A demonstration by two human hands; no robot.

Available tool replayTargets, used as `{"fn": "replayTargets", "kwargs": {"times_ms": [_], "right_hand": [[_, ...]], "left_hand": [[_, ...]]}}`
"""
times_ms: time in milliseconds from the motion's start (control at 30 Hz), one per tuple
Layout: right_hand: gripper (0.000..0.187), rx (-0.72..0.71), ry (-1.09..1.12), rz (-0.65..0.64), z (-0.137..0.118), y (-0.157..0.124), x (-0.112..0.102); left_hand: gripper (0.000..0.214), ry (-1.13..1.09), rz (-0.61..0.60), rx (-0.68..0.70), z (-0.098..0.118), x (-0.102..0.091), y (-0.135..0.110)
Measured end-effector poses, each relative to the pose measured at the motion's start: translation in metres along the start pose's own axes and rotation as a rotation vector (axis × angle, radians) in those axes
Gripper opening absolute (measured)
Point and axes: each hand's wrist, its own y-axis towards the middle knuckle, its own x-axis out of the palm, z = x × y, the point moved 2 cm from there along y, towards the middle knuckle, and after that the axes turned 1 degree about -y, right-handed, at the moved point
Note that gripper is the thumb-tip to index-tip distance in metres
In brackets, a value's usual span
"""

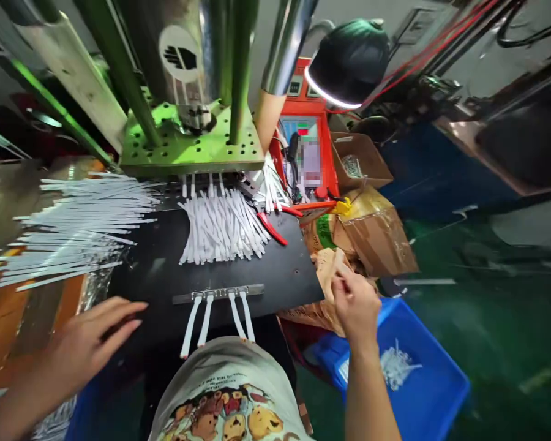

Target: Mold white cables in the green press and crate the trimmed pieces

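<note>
My left hand (89, 343) lies flat with fingers stretched out on the black work plate (284, 263), at its near left corner, holding nothing. My right hand (356, 303) hovers off the plate's right edge, above a blue bin (434, 392), fingers curled in a pinch; whatever it holds is too small to make out. Between the hands a grey metal bar (218, 293) lies on the plate with several white cable ends (220, 318) hanging from it toward me. A bundle of white cable pieces (223, 226) fans out below the green press (188, 144).
A long pile of white strips (73, 226) lies at the left. Red-handled cutters (273, 228) rest by the bundle. Brown cardboard boxes (371, 229) and a red control panel (307, 153) stand to the right. White scraps (395, 366) sit in the blue bin. A lamp (346, 61) hangs above.
</note>
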Motion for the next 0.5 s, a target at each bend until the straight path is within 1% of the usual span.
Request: {"fn": "replayTargets", "kwargs": {"times_ms": [67,100,133,167,200,233,300,367,433,467,500], "right_hand": [[0.028,-0.418,0.25,-0.199,-0.062,-0.007,0.021],[0.03,-0.582,0.37,-0.284,-0.091,-0.012,0.031],[0.03,-0.677,0.462,-0.303,-0.115,-0.017,0.041],[0.029,-0.748,0.516,-0.294,-0.134,-0.021,0.051],[0.028,-0.802,0.546,-0.271,-0.148,-0.022,0.06],[0.026,-0.837,0.553,-0.244,-0.156,-0.023,0.067],[0.024,-0.862,0.551,-0.225,-0.163,-0.021,0.075],[0.025,-0.816,0.615,-0.253,-0.165,-0.016,0.075],[0.028,-0.724,0.719,-0.305,-0.168,-0.004,0.069],[0.029,-0.676,0.747,-0.332,-0.172,0.005,0.067],[0.03,-0.633,0.741,-0.361,-0.177,0.016,0.067]], "left_hand": [[0.034,-0.04,0.014,0.088,0.018,0.016,0.007],[0.034,-0.083,0.043,0.124,0.028,0.025,0.013],[0.035,-0.139,0.076,0.155,0.038,0.034,0.019],[0.036,-0.198,0.108,0.177,0.047,0.042,0.024],[0.035,-0.254,0.143,0.183,0.054,0.05,0.028],[0.034,-0.307,0.168,0.178,0.059,0.057,0.031],[0.029,-0.397,0.185,0.164,0.061,0.068,0.035],[0.022,-0.436,0.194,0.148,0.058,0.072,0.039],[0.015,-0.414,0.248,0.117,0.053,0.069,0.047],[0.013,-0.387,0.282,0.08,0.05,0.065,0.053],[0.015,-0.362,0.298,0.018,0.045,0.059,0.06]]}}
